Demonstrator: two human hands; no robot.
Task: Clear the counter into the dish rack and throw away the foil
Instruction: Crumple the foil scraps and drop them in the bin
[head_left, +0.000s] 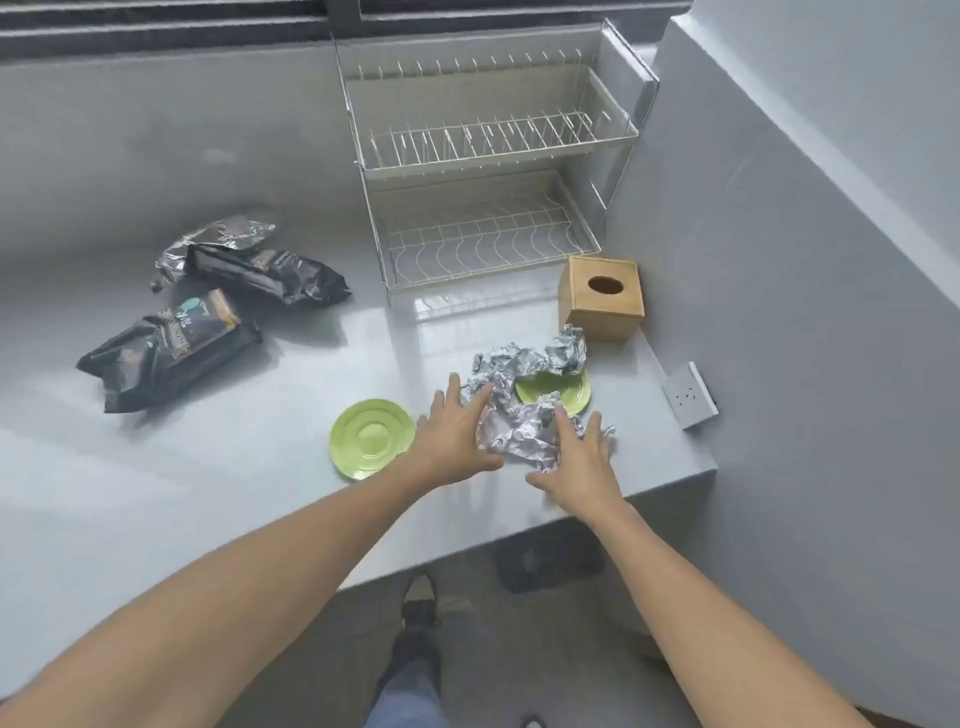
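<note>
Crumpled silver foil (519, 395) lies on the grey counter near its front right corner, partly covering a green saucer (569, 391). A second green saucer (368, 437) sits bare to the left of it. My left hand (454, 434) rests flat with fingers spread at the foil's left edge, over the right rim of the bare saucer. My right hand (579, 460) is spread on the foil's lower right edge. Neither hand has closed on anything. A white two-tier wire dish rack (488, 171) stands empty at the back.
A wooden tissue box (601, 297) stands behind the foil by the right wall. Two black snack bags (171, 345) and one torn open, showing its silver lining (249, 262), lie at the left. A wall socket (690, 395) sticks out on the right. A dark bin (550, 564) sits on the floor below the counter edge.
</note>
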